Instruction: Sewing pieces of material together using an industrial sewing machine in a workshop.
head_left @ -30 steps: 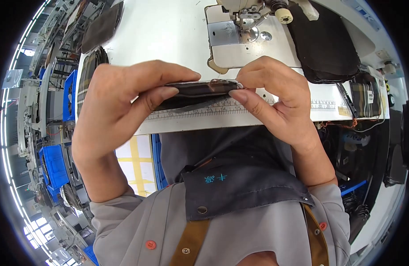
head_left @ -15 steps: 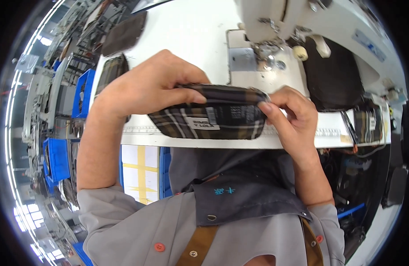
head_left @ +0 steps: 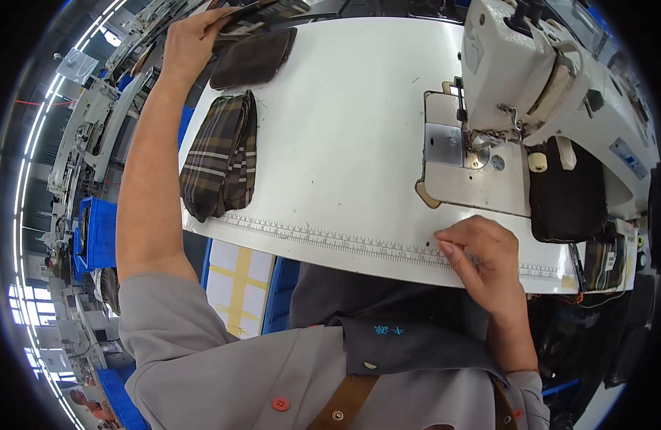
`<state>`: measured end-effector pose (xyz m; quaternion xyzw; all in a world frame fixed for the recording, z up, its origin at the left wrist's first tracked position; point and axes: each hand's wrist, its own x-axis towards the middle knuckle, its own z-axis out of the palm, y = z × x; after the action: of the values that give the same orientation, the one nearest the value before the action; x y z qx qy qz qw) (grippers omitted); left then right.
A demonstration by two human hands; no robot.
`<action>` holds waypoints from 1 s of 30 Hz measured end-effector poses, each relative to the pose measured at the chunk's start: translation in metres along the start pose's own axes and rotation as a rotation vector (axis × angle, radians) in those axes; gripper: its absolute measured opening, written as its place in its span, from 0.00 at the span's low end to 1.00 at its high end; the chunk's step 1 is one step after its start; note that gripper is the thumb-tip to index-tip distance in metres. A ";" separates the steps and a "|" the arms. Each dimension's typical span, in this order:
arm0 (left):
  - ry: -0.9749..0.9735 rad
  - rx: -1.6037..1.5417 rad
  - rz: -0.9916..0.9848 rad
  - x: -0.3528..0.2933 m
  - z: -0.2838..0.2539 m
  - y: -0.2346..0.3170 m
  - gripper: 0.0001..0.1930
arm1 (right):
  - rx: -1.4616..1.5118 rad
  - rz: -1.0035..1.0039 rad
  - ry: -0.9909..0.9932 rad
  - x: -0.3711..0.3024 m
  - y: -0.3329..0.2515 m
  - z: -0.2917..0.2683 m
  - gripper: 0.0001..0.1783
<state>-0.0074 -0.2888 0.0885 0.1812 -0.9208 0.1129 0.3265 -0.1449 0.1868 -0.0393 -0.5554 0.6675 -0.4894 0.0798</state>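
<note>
At the far left of the white table [head_left: 345,136], the left hand [head_left: 193,43] has its fingers closed on the edge of a plaid cloth piece [head_left: 264,16], dark with paler stripes (somewhat blurred) and tilted. At the near right, the right hand [head_left: 484,254] is loosely curled above the ruler [head_left: 330,239], thumb close to forefinger; whether they pinch anything cannot be told.

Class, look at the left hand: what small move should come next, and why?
Probably set the dark plaid fabric piece down and release it: the left hand grips it at the far left, beyond the flat, brown, rounded panel, while the right hand, with no fabric visible in it, is at the long, black-marked ruler strip.
</note>
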 end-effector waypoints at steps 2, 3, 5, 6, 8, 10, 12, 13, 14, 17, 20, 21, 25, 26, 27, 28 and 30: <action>0.033 -0.008 0.082 -0.007 0.014 -0.037 0.16 | -0.045 -0.029 -0.037 0.000 0.005 0.003 0.05; 0.063 -0.010 0.162 -0.013 0.020 -0.057 0.19 | -0.042 -0.036 -0.037 0.000 0.004 0.004 0.05; 0.076 0.048 0.175 -0.036 0.048 -0.084 0.22 | -0.068 -0.012 -0.072 0.003 0.001 0.004 0.06; -0.138 -0.230 -0.068 -0.050 0.061 -0.079 0.23 | -0.089 -0.006 -0.080 0.003 0.002 0.004 0.06; -0.361 -0.390 -0.240 -0.064 0.072 -0.060 0.23 | -0.100 -0.015 -0.089 0.004 0.005 0.003 0.06; -0.286 -0.372 -0.206 -0.066 0.076 -0.036 0.24 | -0.109 -0.027 -0.097 0.005 0.004 0.003 0.07; -0.255 -0.505 -0.244 -0.066 0.065 -0.012 0.24 | -0.065 0.027 -0.134 0.007 0.002 0.000 0.06; -0.220 -0.642 -0.284 -0.065 0.061 0.007 0.24 | -0.089 0.049 -0.124 0.008 -0.001 -0.001 0.06; -0.292 -0.623 -0.293 -0.065 0.053 0.032 0.24 | 0.166 0.088 -0.146 0.009 -0.004 0.001 0.07; -0.378 -0.589 0.012 -0.068 0.029 0.120 0.19 | 0.924 0.111 -0.156 0.007 -0.017 0.006 0.20; -0.389 -0.481 0.181 -0.069 0.019 0.192 0.17 | 1.503 -0.065 -0.154 0.009 -0.060 0.001 0.33; -0.401 -0.540 0.177 -0.068 0.022 0.210 0.17 | 1.538 -0.205 -0.146 0.012 -0.071 -0.004 0.32; -0.455 -0.566 -0.040 -0.049 0.042 0.254 0.15 | 1.499 -0.385 -0.134 0.013 -0.083 -0.023 0.28; -0.397 -0.593 -0.029 -0.049 0.060 0.248 0.15 | 1.517 -0.441 -0.162 0.013 -0.082 -0.023 0.33; -0.392 -0.607 -0.017 -0.052 0.074 0.247 0.15 | 1.537 -0.497 -0.191 0.013 -0.080 -0.024 0.37; -0.361 -0.595 -0.103 -0.052 0.081 0.247 0.15 | 1.556 -0.556 -0.226 0.015 -0.081 -0.026 0.41; -0.249 -0.659 -0.199 -0.056 0.096 0.264 0.13 | 1.557 -0.677 -0.276 0.010 -0.082 -0.037 0.50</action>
<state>-0.1280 -0.0652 -0.0440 0.1671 -0.9183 -0.2451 0.2623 -0.1178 0.2075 0.0445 -0.5662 -0.0758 -0.7336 0.3681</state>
